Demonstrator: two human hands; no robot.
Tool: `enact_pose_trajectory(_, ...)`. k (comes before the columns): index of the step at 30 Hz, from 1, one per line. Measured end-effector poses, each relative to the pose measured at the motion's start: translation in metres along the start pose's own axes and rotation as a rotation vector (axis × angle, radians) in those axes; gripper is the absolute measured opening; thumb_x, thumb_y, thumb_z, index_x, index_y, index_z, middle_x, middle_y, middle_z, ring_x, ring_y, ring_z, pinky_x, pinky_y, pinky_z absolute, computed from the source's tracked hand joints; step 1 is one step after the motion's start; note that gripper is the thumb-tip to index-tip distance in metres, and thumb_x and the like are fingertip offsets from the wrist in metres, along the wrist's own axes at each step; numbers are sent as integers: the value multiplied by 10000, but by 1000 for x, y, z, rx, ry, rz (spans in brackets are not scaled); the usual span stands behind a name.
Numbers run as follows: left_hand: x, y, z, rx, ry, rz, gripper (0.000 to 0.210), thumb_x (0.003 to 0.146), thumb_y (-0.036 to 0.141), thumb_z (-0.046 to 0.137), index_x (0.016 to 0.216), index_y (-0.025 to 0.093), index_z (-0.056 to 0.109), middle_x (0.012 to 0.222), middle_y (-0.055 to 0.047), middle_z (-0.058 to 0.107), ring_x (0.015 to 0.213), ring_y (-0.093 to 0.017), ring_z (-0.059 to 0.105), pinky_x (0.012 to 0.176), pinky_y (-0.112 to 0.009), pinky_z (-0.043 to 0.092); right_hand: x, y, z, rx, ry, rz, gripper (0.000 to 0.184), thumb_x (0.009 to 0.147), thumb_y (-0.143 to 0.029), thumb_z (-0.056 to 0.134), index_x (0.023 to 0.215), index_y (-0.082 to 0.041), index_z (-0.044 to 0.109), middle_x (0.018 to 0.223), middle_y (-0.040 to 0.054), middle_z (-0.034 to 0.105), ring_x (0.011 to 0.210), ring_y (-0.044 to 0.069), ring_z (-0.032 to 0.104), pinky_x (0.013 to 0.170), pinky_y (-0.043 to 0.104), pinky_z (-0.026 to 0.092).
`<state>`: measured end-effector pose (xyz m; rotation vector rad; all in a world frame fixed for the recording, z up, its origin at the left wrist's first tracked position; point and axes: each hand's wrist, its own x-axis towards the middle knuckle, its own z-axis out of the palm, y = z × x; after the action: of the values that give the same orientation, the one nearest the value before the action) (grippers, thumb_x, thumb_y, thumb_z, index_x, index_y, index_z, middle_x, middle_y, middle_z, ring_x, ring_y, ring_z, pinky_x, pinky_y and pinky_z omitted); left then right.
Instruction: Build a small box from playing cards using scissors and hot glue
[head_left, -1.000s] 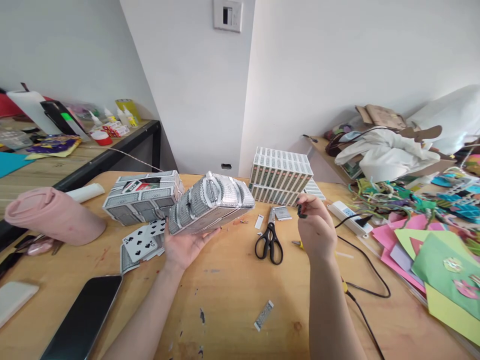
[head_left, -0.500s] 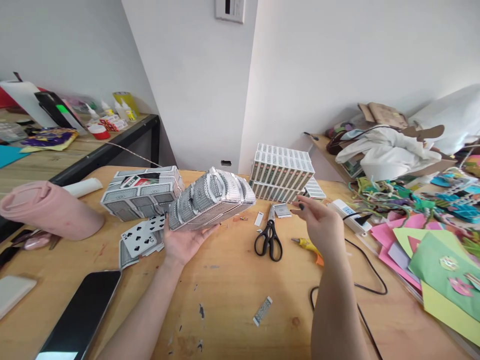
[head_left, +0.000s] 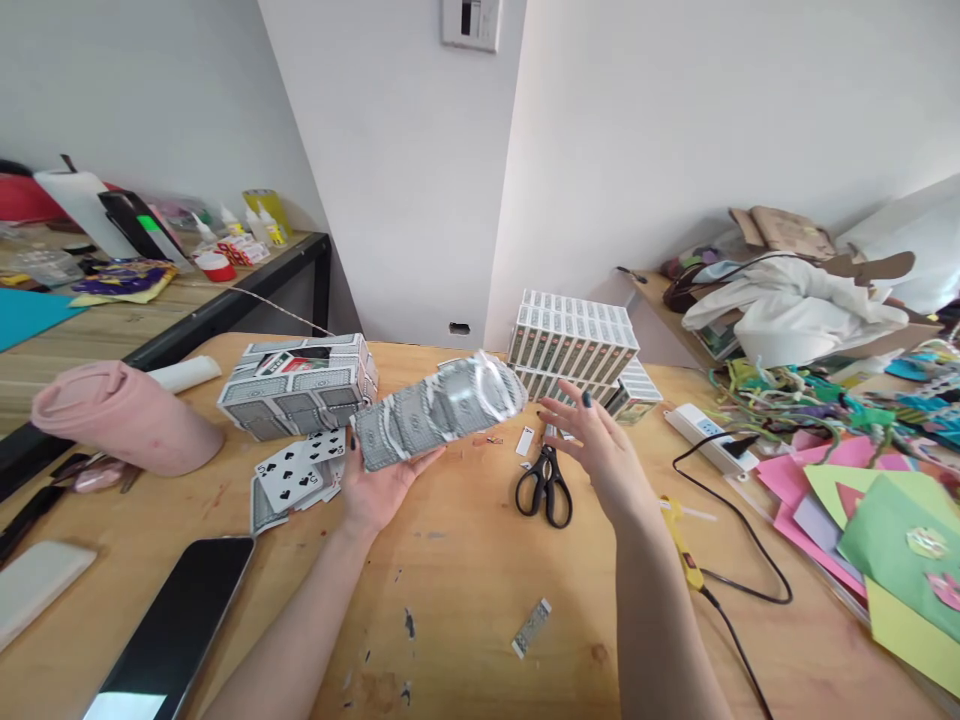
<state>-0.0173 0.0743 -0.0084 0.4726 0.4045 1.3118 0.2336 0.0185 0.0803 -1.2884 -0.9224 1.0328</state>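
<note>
My left hand (head_left: 381, 495) supports a long, rounded piece built of grey-backed playing cards (head_left: 431, 412) from below at its left end. The piece is held tilted above the table, its right end higher and glossy. My right hand (head_left: 600, 450) is open with fingers spread, just right of the piece and apart from it; it holds nothing. Below its fingers lie black-handled scissors (head_left: 544, 490), their blades partly hidden by the hand. A yellow glue gun (head_left: 682, 545) rests on the table beside my right forearm, with its black cord running off.
Behind my left hand stand a card-covered box (head_left: 300, 388) and loose playing cards (head_left: 289, 478). Stacked card packs (head_left: 574, 340) stand at the back. A phone (head_left: 176, 620), pink roll (head_left: 131, 420), power strip (head_left: 709, 440), card strip (head_left: 532, 628) and coloured paper (head_left: 885, 540) lie around.
The card piece has rolled in my left hand, showing more of its patterned side. My right hand has moved left, its fingers spreading. The glue gun now lies farther right, turned.
</note>
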Motion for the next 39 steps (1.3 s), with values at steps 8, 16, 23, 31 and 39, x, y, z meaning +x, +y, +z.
enact_pose_trajectory(8, -6, -6, 2, 335, 17, 270, 596, 538, 217, 800, 1106, 226, 617, 1234, -57, 588, 1332, -328, 376, 1052, -364, 400, 21, 43, 21, -221, -117, -95, 458, 870, -532, 470, 1214, -263, 607, 1289, 49, 612, 1260, 229, 501, 1064, 407, 383)
enact_pose_trajectory(16, 8, 3, -13, 250, 77, 320, 417, 725, 478, 651, 1063, 234, 631, 1115, -49, 637, 1203, -284, 499, 1017, -383, 394, 32, 80, 22, -114, -148, -92, 564, 672, -141, 482, 1221, -242, 558, 1340, 60, 570, 1265, 187, 507, 1105, 437, 338)
enact_pose_trajectory(23, 7, 3, -13, 539, 224, 282, 360, 668, 170, 737, 1015, 243, 677, 1033, -18, 673, 1106, -266, 558, 935, -315, 412, 34, 84, 21, -156, -113, -62, 492, 705, -183, 528, 1191, -198, 599, 1242, 96, 642, 1168, 221, 591, 1038, 438, 416)
enact_pose_trajectory(31, 11, -1, -20, 627, 296, 370, 48, 742, 214, 699, 786, 217, 719, 807, 10, 683, 864, -183, 600, 787, -229, 436, 35, 79, 23, -254, -110, -57, 368, 751, -207, 501, 1054, -233, 710, 1119, 23, 711, 1118, 217, 617, 1020, 393, 434)
enact_pose_trajectory(39, 6, 6, -19, 514, 158, 97, 329, 748, 442, 631, 814, 126, 696, 625, -10, 595, 554, -130, 557, 520, -236, 431, 37, 95, 25, -326, -28, -51, 421, 698, -186, 522, 1074, -229, 707, 1147, 29, 699, 1109, 224, 616, 1006, 386, 438)
